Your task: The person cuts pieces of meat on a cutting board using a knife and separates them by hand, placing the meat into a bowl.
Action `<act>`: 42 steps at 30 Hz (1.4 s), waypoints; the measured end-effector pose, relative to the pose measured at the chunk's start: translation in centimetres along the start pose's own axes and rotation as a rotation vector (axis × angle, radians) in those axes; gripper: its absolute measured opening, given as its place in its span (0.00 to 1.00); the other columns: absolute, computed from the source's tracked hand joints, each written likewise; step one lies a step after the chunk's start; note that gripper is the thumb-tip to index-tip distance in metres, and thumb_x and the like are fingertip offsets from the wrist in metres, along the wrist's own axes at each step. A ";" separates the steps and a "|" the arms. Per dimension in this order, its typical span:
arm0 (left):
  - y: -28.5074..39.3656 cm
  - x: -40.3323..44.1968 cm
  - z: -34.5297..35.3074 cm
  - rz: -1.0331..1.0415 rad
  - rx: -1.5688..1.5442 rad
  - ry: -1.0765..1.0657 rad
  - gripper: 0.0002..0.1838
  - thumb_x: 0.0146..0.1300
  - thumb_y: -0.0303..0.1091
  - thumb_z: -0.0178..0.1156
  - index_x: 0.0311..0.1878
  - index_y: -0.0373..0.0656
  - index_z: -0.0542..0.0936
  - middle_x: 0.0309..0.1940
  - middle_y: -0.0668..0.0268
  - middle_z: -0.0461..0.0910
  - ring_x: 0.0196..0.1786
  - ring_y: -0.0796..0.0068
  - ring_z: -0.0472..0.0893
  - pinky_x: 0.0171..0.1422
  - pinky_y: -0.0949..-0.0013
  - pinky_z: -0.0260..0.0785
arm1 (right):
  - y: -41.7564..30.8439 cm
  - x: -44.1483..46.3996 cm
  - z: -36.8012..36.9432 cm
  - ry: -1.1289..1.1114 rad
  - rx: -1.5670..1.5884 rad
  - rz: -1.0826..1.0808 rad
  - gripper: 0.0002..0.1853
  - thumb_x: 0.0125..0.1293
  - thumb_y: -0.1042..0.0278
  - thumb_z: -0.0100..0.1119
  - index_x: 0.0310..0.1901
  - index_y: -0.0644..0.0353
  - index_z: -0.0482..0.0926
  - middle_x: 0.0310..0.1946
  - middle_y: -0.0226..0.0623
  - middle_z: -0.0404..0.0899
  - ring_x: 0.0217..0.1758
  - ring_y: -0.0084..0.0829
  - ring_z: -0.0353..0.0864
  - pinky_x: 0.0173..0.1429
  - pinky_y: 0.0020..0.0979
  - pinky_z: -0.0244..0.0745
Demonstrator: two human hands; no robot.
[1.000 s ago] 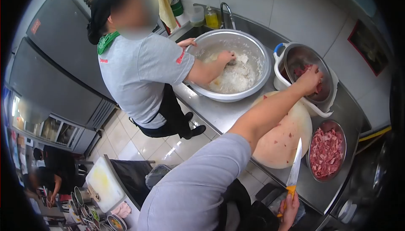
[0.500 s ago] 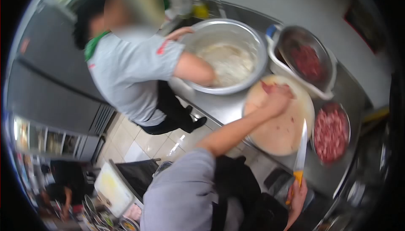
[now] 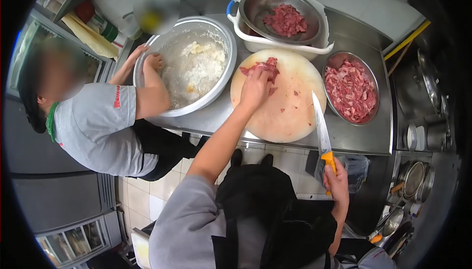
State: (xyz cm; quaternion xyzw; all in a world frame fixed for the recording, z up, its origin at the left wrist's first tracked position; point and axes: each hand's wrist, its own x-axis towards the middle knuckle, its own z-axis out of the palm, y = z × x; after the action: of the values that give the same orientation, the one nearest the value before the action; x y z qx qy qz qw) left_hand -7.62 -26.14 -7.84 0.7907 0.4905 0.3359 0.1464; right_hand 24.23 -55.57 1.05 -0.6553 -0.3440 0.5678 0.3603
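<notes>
My left hand (image 3: 255,86) is closed on a piece of raw red meat (image 3: 268,66) at the upper part of the round cutting board (image 3: 285,121). Small scraps of meat lie scattered on the board. Low on the right, my right hand (image 3: 336,180) grips the yellow handle of a long knife (image 3: 322,129). Its blade points up and away from me, with the tip over the board's right edge. Right of the board stands an oval metal bowl (image 3: 374,99) heaped with cut meat (image 3: 350,89).
A metal bowl (image 3: 250,11) holding meat rests in a white tub (image 3: 322,48) behind the board. At left, a co-worker (image 3: 98,116) has their hands at a large basin (image 3: 228,80) of white, floury stuff. Pans and strainers (image 3: 413,180) stand at far right.
My view has turned and become sharper. My left hand still holds the meat and my right hand the knife. The co-worker's forearm has shifted toward the basin's left side.
</notes>
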 end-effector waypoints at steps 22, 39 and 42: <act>-1.8 8.3 -1.3 0.012 0.210 -0.204 0.14 0.82 0.43 0.59 0.51 0.44 0.88 0.33 0.46 0.89 0.39 0.38 0.89 0.51 0.41 0.82 | -1.4 4.5 5.1 0.123 -0.607 -0.216 0.27 0.83 0.48 0.59 0.71 0.59 0.80 0.48 0.63 0.90 0.55 0.66 0.89 0.59 0.55 0.82; 3.9 1.5 8.4 0.304 -0.094 -0.278 0.15 0.63 0.26 0.70 0.53 0.40 0.90 0.49 0.50 0.87 0.56 0.43 0.87 0.64 0.47 0.80 | 1.0 1.0 0.2 0.153 -0.240 -0.157 0.26 0.84 0.56 0.63 0.74 0.64 0.79 0.29 0.30 0.80 0.30 0.22 0.79 0.37 0.31 0.75; 5.2 1.0 7.9 0.257 0.058 -0.288 0.11 0.65 0.27 0.70 0.50 0.39 0.90 0.45 0.49 0.87 0.51 0.45 0.87 0.60 0.48 0.81 | 1.2 0.4 -0.2 0.142 -0.160 -0.170 0.26 0.84 0.56 0.63 0.74 0.63 0.79 0.27 0.29 0.78 0.29 0.21 0.78 0.36 0.29 0.74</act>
State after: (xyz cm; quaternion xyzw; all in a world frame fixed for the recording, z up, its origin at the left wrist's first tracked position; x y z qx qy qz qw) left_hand 1.52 -26.97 -10.36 0.8905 0.3690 0.2209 0.1483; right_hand 24.57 -55.89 -0.17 -0.6889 -0.4162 0.4582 0.3772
